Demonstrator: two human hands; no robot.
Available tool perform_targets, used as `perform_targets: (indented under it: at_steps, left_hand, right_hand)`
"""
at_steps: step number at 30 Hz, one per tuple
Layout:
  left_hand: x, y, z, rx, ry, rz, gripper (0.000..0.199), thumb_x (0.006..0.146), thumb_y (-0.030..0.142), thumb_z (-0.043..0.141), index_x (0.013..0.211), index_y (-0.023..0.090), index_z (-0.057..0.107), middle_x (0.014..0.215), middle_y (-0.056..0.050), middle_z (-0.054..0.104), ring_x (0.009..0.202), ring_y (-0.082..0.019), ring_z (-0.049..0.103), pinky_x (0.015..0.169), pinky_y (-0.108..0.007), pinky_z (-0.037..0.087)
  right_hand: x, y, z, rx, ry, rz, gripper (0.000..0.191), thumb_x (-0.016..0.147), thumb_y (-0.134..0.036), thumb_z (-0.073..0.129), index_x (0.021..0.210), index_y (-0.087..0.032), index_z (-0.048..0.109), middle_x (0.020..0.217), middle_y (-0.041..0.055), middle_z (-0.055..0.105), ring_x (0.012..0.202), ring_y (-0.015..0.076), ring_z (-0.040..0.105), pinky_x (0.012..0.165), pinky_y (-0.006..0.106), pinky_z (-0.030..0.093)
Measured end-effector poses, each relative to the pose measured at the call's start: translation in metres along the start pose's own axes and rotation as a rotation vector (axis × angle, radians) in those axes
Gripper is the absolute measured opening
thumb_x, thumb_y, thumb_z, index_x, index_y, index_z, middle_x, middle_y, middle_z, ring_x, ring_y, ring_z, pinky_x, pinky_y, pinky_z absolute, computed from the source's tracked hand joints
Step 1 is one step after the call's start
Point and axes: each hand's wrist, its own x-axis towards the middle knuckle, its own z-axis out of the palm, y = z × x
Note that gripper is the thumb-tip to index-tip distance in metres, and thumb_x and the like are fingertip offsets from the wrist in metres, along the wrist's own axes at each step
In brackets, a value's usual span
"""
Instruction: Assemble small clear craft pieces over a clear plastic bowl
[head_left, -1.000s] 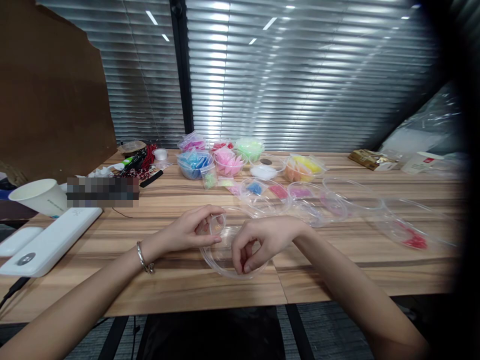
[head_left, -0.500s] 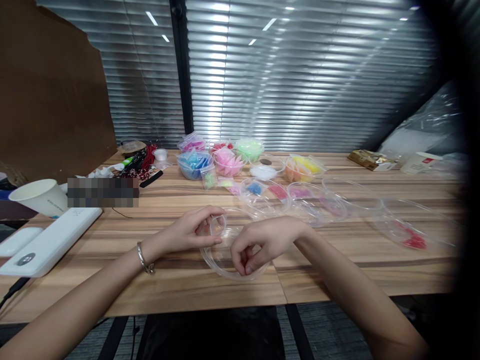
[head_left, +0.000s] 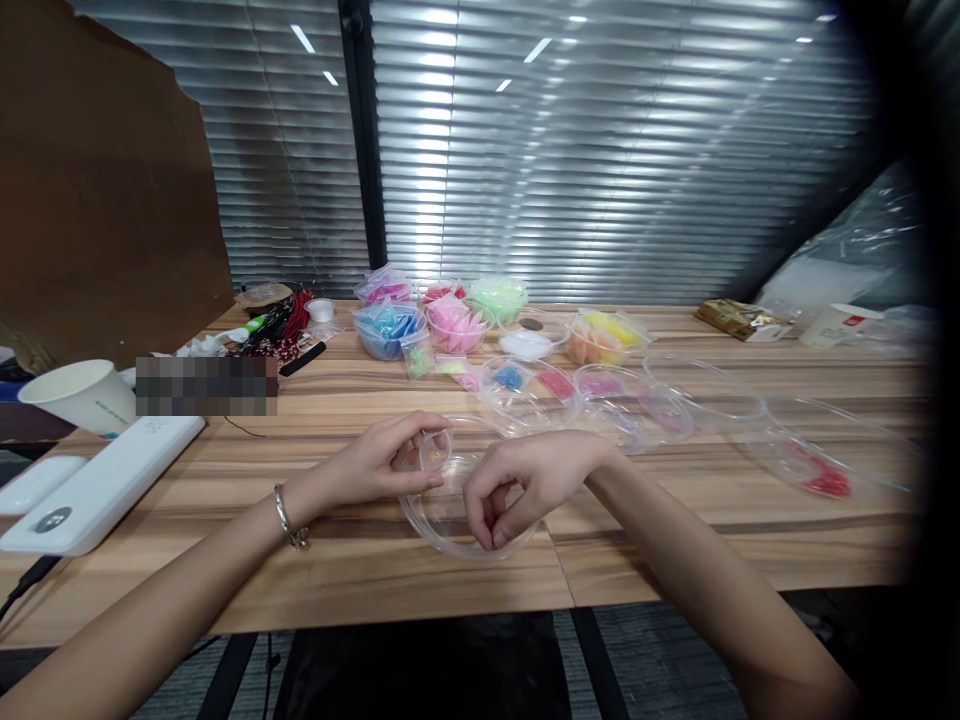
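Glossy slatted blinds [head_left: 600,150] stand behind our wood-grained table [head_left: 315,590], its dark streaks running mostly sideways. Our left hand [head_left: 386,455] holds a small clear cup [head_left: 436,450], thumb below and fingers above, over the left side of a round see-through bowl [head_left: 431,537]. The cup has a smooth circular rim, tipped on edge and facing roughly toward us; our fingers hide its body, so we cannot tell its long axis. Our right hand [head_left: 517,490] curls over the bowl's right side, thumb and forefinger tips close together; we cannot tell whether they pinch anything. Beyond lie pointed pink pieces [head_left: 459,325]
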Motion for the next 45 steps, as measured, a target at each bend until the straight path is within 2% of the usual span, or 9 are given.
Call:
perform_targets:
  at_steps: [4, 8, 12, 23, 27, 37, 42, 45]
  left_hand:
    - [-0.001, 0.002, 0.000, 0.019, 0.007, 0.022, 0.052, 0.085, 0.045, 0.062, 0.129, 0.020, 0.048, 0.117, -0.007, 0.059, 0.090, -0.013, 0.057, 0.077, -0.023, 0.049]
    - [-0.001, 0.001, 0.000, 0.007, 0.003, 0.010, 0.054, 0.085, 0.045, 0.063, 0.130, 0.021, 0.047, 0.109, -0.006, 0.060, 0.079, -0.010, 0.053, 0.070, -0.020, 0.047]
    - [-0.001, -0.002, 0.001, -0.015, -0.006, -0.013, 0.055, 0.085, 0.045, 0.063, 0.131, 0.022, 0.046, 0.117, -0.007, 0.058, 0.091, -0.013, 0.056, 0.072, -0.021, 0.048]
    - [-0.001, -0.006, 0.002, 0.016, -0.009, 0.011, 0.055, 0.085, 0.045, 0.063, 0.132, 0.022, 0.046, 0.114, -0.006, 0.059, 0.087, -0.012, 0.056, 0.072, -0.021, 0.048]
    - [-0.001, -0.004, 0.002, 0.005, -0.003, 0.003, 0.056, 0.084, 0.046, 0.063, 0.131, 0.021, 0.046, 0.118, -0.008, 0.058, 0.096, -0.015, 0.057, 0.074, -0.022, 0.048]
    - [0.000, 0.002, 0.001, -0.009, -0.012, -0.010, 0.056, 0.084, 0.048, 0.062, 0.130, 0.019, 0.047, 0.122, -0.009, 0.057, 0.101, -0.018, 0.058, 0.075, -0.024, 0.051]
    - [0.000, 0.004, 0.000, 0.000, -0.004, -0.007, 0.055, 0.084, 0.047, 0.063, 0.129, 0.020, 0.048, 0.125, -0.008, 0.057, 0.109, -0.020, 0.057, 0.084, -0.027, 0.051]
    - [0.000, 0.004, 0.000, -0.001, -0.016, -0.016, 0.055, 0.084, 0.047, 0.062, 0.129, 0.020, 0.048, 0.125, -0.008, 0.057, 0.110, -0.020, 0.057, 0.081, -0.026, 0.051]
  right_hand:
    - [-0.001, -0.002, 0.001, -0.027, -0.015, 0.004, 0.018, 0.087, -0.021, 0.061, 0.099, -0.007, 0.063, 0.089, 0.0061, 0.065, 0.076, 0.0072, 0.060, 0.068, 0.013, 0.048]
    - [-0.002, -0.002, 0.000, -0.026, -0.043, 0.009, 0.018, 0.088, -0.018, 0.059, 0.101, -0.007, 0.061, 0.093, 0.0077, 0.064, 0.081, 0.0085, 0.061, 0.071, 0.015, 0.049]
    - [-0.001, 0.000, -0.001, -0.001, -0.044, 0.030, 0.020, 0.088, -0.023, 0.062, 0.100, -0.007, 0.062, 0.092, 0.0073, 0.065, 0.081, 0.0086, 0.061, 0.070, 0.014, 0.048]
    - [-0.001, -0.002, 0.000, -0.029, -0.033, 0.038, 0.019, 0.087, -0.024, 0.063, 0.096, -0.008, 0.064, 0.085, 0.0045, 0.064, 0.074, 0.0068, 0.059, 0.065, 0.013, 0.046]
    - [0.000, -0.001, 0.001, -0.028, -0.032, 0.048, 0.018, 0.086, -0.023, 0.062, 0.095, -0.008, 0.063, 0.085, 0.0043, 0.064, 0.074, 0.0068, 0.059, 0.065, 0.013, 0.046]
    - [0.000, -0.002, 0.000, -0.053, -0.038, 0.023, 0.016, 0.085, -0.021, 0.061, 0.094, -0.007, 0.062, 0.090, 0.0059, 0.063, 0.076, 0.0082, 0.059, 0.067, 0.015, 0.048]
    - [0.000, -0.004, 0.001, -0.043, -0.026, 0.021, 0.014, 0.085, -0.018, 0.061, 0.093, -0.007, 0.061, 0.090, 0.0055, 0.062, 0.076, 0.0075, 0.059, 0.067, 0.014, 0.047]
    - [0.000, -0.004, 0.001, -0.058, -0.012, 0.023, 0.014, 0.084, -0.019, 0.061, 0.092, -0.007, 0.061, 0.089, 0.0056, 0.061, 0.076, 0.0079, 0.059, 0.066, 0.015, 0.048]
